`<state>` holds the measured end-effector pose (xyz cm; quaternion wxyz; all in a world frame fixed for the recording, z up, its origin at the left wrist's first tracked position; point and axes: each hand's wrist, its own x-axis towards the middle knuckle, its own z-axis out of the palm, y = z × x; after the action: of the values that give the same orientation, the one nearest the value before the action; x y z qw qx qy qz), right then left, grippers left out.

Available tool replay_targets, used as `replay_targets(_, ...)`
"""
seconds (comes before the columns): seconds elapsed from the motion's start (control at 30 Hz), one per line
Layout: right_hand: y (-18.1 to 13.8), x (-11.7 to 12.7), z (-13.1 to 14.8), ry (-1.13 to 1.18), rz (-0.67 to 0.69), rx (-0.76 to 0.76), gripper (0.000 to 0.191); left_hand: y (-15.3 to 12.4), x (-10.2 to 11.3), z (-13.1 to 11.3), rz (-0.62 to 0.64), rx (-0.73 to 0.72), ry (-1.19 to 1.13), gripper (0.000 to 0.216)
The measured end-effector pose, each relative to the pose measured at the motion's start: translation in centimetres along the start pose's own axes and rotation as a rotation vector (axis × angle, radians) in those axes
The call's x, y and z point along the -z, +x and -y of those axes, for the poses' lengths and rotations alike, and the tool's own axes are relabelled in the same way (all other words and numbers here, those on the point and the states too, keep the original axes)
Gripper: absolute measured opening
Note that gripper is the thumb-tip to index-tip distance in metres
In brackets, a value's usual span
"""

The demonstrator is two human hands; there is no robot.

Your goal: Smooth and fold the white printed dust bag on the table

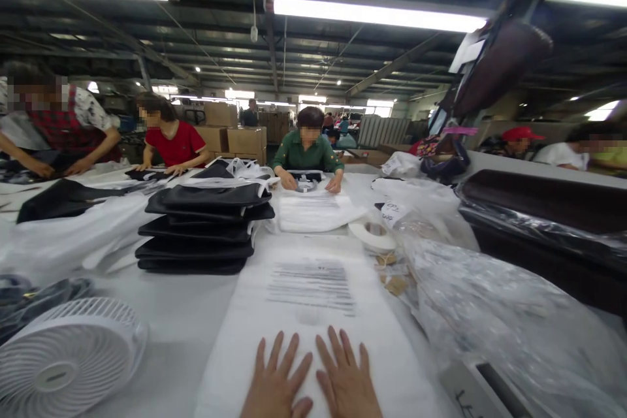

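Note:
My left hand (pixel 277 380) and my right hand (pixel 347 377) lie flat, fingers spread, side by side on a white plastic bag (pixel 308 313) with printed grey text lines on the table in front of me. Neither hand grips anything. Just beyond the bag, to the left, stands a stack of folded black garments (pixel 203 225). A roll of white tape (pixel 375 235) rests to the right of the bag's far end.
A white fan (pixel 63 359) lies at the near left. Crumpled clear plastic bags (pixel 490 313) pile up on the right beside a dark tray (pixel 543 209). Across the table, three people work over garments and a white bag stack (pixel 313 212).

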<state>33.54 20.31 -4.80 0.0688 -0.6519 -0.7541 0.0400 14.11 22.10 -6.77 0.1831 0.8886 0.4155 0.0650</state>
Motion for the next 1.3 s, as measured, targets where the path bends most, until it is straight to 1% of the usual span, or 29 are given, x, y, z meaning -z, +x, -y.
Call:
replay_targets(0.03,-0.4,-0.6,-0.8,0.015,0.064,0.019,0.053,-0.2,-0.5,0.2,0.020,0.003,-0.003,0.059)
replay_targets(0.07,-0.9,-0.8,-1.7,0.016,0.104,0.029,0.052,-0.4,-0.4,0.2,0.039,0.001,-0.001,0.061)
replay_targets(0.1,-1.4,-0.7,-2.8,-0.002,0.079,0.013,0.051,-0.6,0.0,0.2,0.053,-0.001,0.002,0.062)
replay_targets(0.13,-1.9,-0.5,-4.0,-0.043,0.010,-0.044,0.052,-0.8,0.7,0.2,0.080,-0.011,0.001,0.063)
replay_targets(0.2,-2.8,-0.6,-6.8,-0.154,-0.180,-0.198,0.054,-1.2,2.3,0.5,0.150,-0.017,-0.013,0.063)
replay_targets(0.23,-3.3,-1.1,-8.3,-0.205,-0.217,-0.306,0.056,-1.5,3.0,1.1,0.150,0.005,-0.013,0.063)
replay_targets(0.27,-3.6,-1.9,-9.9,-0.200,-0.201,-0.283,0.056,-2.0,3.3,1.9,0.119,0.051,-0.004,0.064)
replay_targets(0.3,-3.9,-2.9,-11.3,-0.185,-0.157,-0.242,0.056,-2.5,3.2,3.0,0.064,0.114,0.016,0.063)
replay_targets(0.33,-4.0,-3.9,-12.6,-0.177,-0.142,-0.221,0.057,-3.1,2.8,4.2,-0.008,0.183,0.043,0.062)
replay_targets(0.37,-4.1,-4.9,-13.6,-0.176,-0.150,-0.199,0.057,-3.7,2.2,5.5,-0.084,0.250,0.074,0.060)
replay_targets(0.4,-4.1,-5.5,-14.2,-0.184,-0.180,-0.202,0.057,-4.2,1.4,6.6,-0.135,0.286,0.099,0.057)
replay_targets(0.47,-3.9,-5.8,-14.6,-0.221,-0.252,-0.221,0.057,-4.9,-0.1,8.1,-0.193,0.306,0.130,0.054)
replay_targets(0.5,-3.7,-5.4,-14.5,-0.242,-0.257,-0.225,0.057,-5.1,-0.6,8.5,-0.228,0.310,0.142,0.055)
replay_targets(0.57,-3.1,-3.7,-13.6,-0.270,-0.197,-0.199,0.055,-4.9,-0.7,8.4,-0.274,0.335,0.154,0.056)
replay_targets(0.63,-2.4,-1.7,-12.1,-0.290,-0.138,-0.173,0.053,-4.6,0.2,7.6,-0.275,0.364,0.144,0.058)
replay_targets(0.67,-2.2,-0.9,-11.1,-0.295,-0.128,-0.153,0.052,-4.4,0.8,7.2,-0.256,0.370,0.132,0.058)
replay_targets(0.7,-2.0,-0.2,-9.8,-0.294,-0.123,-0.113,0.050,-4.4,1.5,6.7,-0.235,0.365,0.117,0.059)
replay_targets(0.77,-1.9,0.7,-6.8,-0.269,-0.086,0.037,0.049,-4.6,2.7,5.7,-0.201,0.327,0.083,0.063)
replay_targets(0.83,-2.1,0.9,-3.7,-0.241,-0.043,0.199,0.049,-5.1,3.4,4.5,-0.178,0.280,0.036,0.071)
replay_targets(0.87,-2.3,0.8,-2.4,-0.235,-0.030,0.251,0.047,-5.4,3.6,3.9,-0.169,0.272,0.010,0.074)
replay_targets(0.93,-2.3,0.7,-0.5,-0.240,-0.024,0.286,0.033,-5.9,3.4,3.0,-0.160,0.290,-0.022,0.076)
replay_targets(1.0,-2.1,0.9,0.5,-0.250,-0.018,0.278,0.033,-6.1,2.9,2.6,-0.152,0.322,-0.014,0.075)
replay_targets(1.03,-1.8,1.0,0.7,-0.251,-0.012,0.276,0.033,-6.0,2.5,2.6,-0.146,0.334,-0.004,0.073)
replay_targets(1.13,-1.1,1.7,1.2,-0.242,0.013,0.281,0.022,-5.5,1.3,3.6,-0.124,0.352,-0.004,0.067)
replay_targets(1.23,-0.7,2.1,1.9,-0.225,0.063,0.299,0.032,-4.7,0.1,4.6,-0.125,0.386,-0.012,0.067)
replay_targets(1.3,-0.7,2.0,2.3,-0.213,0.110,0.318,0.041,-4.3,-0.3,4.9,-0.138,0.411,-0.009,0.070)
